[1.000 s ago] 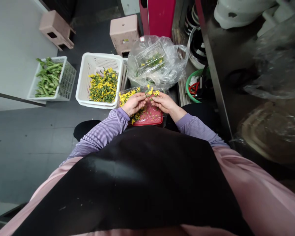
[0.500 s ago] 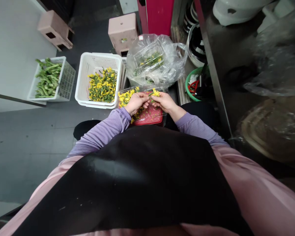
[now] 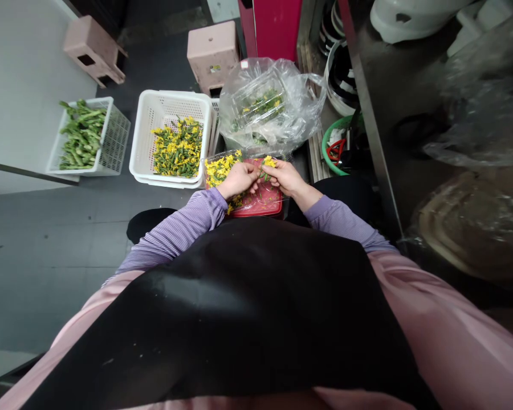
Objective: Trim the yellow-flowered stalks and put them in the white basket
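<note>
My right hand [image 3: 288,177] pinches a small bunch of yellow-flowered green sprigs [image 3: 268,163], blossoms upward. Fingertips of my left hand [image 3: 240,179] are closed at the stem end of that bunch, nearly meeting the right fingers; the exact grip is partly hidden. Both hands are above a red tray or lid [image 3: 263,206] strewn with green bits. A clear plastic box [image 3: 204,177] with a heap of yellow flowers [image 3: 220,169] lies under and beside my left hand.
Left stands a white basket [image 3: 142,136] of flowering sprigs; farther left, another basket [image 3: 116,142] holds thick green stalks. Ahead is a clear plastic bag [image 3: 299,97] with greens and a clear box. Pink stools [image 3: 211,54] stand behind. A green basin [image 3: 327,149] and metal shelf edge [image 3: 374,134] are at right.
The fingers have shifted slightly around the sprigs, and the bunch in my right hand has tilted a little. The baskets and bag stay in place.
</note>
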`<action>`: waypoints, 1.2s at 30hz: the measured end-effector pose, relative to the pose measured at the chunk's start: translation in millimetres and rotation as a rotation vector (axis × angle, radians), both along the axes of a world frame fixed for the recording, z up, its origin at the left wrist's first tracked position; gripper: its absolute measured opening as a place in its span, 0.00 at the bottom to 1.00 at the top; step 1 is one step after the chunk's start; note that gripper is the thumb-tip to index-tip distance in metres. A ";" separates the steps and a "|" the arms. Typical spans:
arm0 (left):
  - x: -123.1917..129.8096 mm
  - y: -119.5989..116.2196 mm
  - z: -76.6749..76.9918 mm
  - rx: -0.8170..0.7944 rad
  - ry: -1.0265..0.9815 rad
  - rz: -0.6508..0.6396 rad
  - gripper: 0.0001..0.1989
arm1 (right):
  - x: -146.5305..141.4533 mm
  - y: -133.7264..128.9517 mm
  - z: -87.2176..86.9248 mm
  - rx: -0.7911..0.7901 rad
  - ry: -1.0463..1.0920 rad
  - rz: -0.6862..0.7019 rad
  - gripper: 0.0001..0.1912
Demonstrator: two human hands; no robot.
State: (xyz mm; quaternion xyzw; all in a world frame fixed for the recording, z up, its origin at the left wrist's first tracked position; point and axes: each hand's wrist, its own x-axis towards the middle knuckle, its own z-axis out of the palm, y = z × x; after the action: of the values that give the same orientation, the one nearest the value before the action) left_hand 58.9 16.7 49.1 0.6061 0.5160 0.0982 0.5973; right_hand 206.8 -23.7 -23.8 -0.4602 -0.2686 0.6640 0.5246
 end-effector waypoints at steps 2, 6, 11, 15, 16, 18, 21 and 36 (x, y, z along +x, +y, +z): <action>1.0 0.3 1.8 0.019 0.011 -0.016 0.20 | -0.3 -0.3 -0.1 0.011 0.011 -0.014 0.22; -0.6 4.9 -2.8 -0.056 -0.109 0.064 0.13 | -1.3 0.4 2.6 0.022 0.062 -0.033 0.23; -5.2 8.0 -13.9 -0.233 -0.271 0.177 0.08 | -3.7 1.1 4.2 0.021 0.051 -0.082 0.22; -7.4 6.5 -18.6 -0.240 -0.289 0.151 0.09 | -3.8 -0.1 3.3 0.068 -0.122 -0.130 0.21; -7.8 6.0 -18.7 -0.233 -0.287 0.139 0.09 | -3.8 -0.5 3.7 0.081 -0.168 -0.143 0.21; -8.4 5.2 -18.0 -0.214 -0.270 0.110 0.09 | -3.9 -1.0 5.1 0.097 -0.228 -0.165 0.20; -8.2 5.5 -15.6 -0.176 -0.246 0.068 0.11 | -4.8 -0.8 6.8 0.077 -0.228 -0.184 0.20; 9.0 -14.9 -31.6 -0.214 -0.281 0.215 0.08 | -13.9 -0.4 4.6 -0.107 0.004 -0.272 0.19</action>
State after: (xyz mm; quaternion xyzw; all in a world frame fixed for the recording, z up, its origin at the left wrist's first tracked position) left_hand 67.9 1.8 17.5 0.4611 0.4968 0.1894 0.7104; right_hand 192.9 -24.1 -19.2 -0.5181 -0.1668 0.6011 0.5851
